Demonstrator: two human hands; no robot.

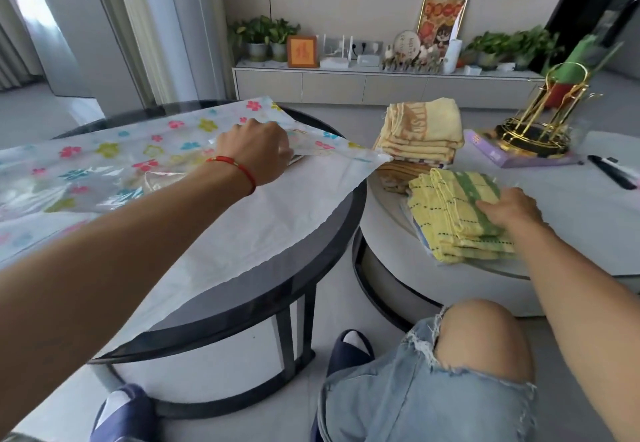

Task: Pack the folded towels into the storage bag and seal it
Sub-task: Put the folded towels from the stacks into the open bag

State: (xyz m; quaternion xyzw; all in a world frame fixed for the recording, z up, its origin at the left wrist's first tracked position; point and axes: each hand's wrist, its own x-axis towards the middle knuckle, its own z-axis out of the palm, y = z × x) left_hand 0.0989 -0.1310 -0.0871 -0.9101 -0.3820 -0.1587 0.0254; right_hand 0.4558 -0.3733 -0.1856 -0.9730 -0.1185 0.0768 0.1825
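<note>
Right, my left hand (256, 154) pinches the storage bag (104, 154) mouth, lifting it off the dark table (332, 233). My right hand (509, 209) lies on the yellow-green towel (457, 206) on the white table (571, 220); whether it grips, I can't tell.

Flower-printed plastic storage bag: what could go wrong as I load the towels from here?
The flower-printed plastic storage bag overhangs the edge of the dark round glass table, so pushing could slide it off. The yellow-green folded towel stack under the right hand could unfold in transit.
</note>
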